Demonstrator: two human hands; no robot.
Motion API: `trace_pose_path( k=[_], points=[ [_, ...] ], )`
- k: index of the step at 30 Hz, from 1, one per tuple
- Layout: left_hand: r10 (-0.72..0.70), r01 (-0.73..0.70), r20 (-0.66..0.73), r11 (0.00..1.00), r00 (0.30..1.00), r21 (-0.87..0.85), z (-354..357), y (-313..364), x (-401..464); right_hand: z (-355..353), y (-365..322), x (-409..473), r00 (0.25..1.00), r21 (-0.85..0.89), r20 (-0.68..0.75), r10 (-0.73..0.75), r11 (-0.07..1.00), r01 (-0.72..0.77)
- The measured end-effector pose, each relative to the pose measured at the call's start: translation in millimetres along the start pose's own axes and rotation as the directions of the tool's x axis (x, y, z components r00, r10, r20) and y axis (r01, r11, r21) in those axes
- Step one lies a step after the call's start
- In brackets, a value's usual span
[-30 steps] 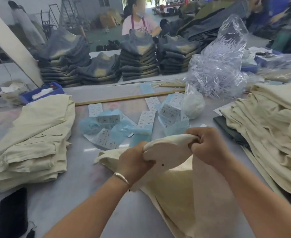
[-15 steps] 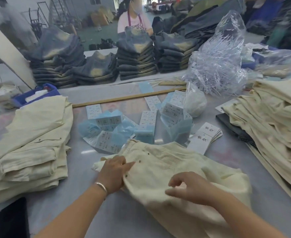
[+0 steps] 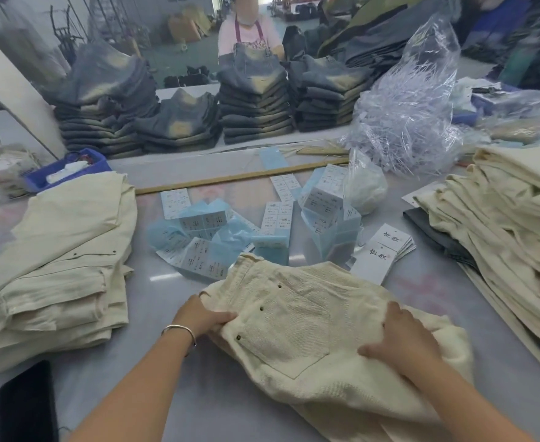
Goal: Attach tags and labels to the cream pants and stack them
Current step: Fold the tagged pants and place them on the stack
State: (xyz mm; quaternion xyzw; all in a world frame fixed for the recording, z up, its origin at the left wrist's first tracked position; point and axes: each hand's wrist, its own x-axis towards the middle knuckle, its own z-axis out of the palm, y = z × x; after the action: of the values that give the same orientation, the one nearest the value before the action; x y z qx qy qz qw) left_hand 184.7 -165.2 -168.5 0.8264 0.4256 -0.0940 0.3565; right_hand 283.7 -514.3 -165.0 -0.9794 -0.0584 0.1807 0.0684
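Observation:
One pair of cream pants (image 3: 294, 320) lies on the grey table in front of me, back pocket up, waistband toward the far left. My left hand (image 3: 205, 317) grips the pants' left edge, thumb on top and fingers tucked under the fabric. My right hand (image 3: 396, 342) rests flat on the cloth at the right side, fingers spread. White hang tags (image 3: 380, 250) with black characters lie fanned just beyond the pants. Blue-backed sticker label sheets (image 3: 217, 237) are scattered behind them. A folded stack of cream pants (image 3: 58, 269) sits at the left, and a larger pile (image 3: 505, 224) at the right.
A black phone (image 3: 26, 406) lies at the near left corner. A wooden stick (image 3: 240, 177) crosses the table behind the labels. A clear bag of plastic fasteners (image 3: 409, 116), a blue tray (image 3: 67, 167) and stacks of dark jeans (image 3: 256, 100) stand farther back. A person works behind the jeans.
The pants went from bunched and lifted in both hands to spread flat on the table. My left hand slid to the left edge and my right hand moved out to the right side.

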Motion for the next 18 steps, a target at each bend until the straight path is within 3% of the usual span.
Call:
trace_pose_path(
  k=[3,6,9,13,16,18],
  points=[
    [-0.010,0.018,0.024,0.946,1.000,-0.324,4.1,0.2,-20.8,-5.5,3.2,0.1,0.997,0.253,0.070,-0.039,0.967,0.020],
    [0.064,0.040,0.140,0.772,0.988,-0.634,-1.4,1.0,-47.4,-31.2,2.7,9.6,0.978,0.374,0.131,-0.164,0.922,0.104],
    [0.332,0.050,0.270,0.545,0.904,-0.837,-10.4,0.3,-75.9,-57.2,-3.3,19.9,0.959,0.255,0.225,-0.174,0.960,0.114],
    [0.567,0.113,0.257,0.277,0.783,-0.954,-21.8,-29.5,-108.2,-71.6,-16.3,23.5,0.925,0.025,0.323,-0.200,0.979,0.203],
    [0.554,0.190,0.171,0.024,0.815,-0.981,-28.9,-53.9,-121.0,-61.9,-34.9,14.3,0.963,-0.285,0.211,-0.168,0.932,0.225],
    [0.440,0.072,0.067,0.005,0.895,-0.997,-29.8,-61.8,-121.3,-47.3,-53.2,4.8,0.968,-0.448,0.013,-0.251,0.864,0.230]
  ],
)
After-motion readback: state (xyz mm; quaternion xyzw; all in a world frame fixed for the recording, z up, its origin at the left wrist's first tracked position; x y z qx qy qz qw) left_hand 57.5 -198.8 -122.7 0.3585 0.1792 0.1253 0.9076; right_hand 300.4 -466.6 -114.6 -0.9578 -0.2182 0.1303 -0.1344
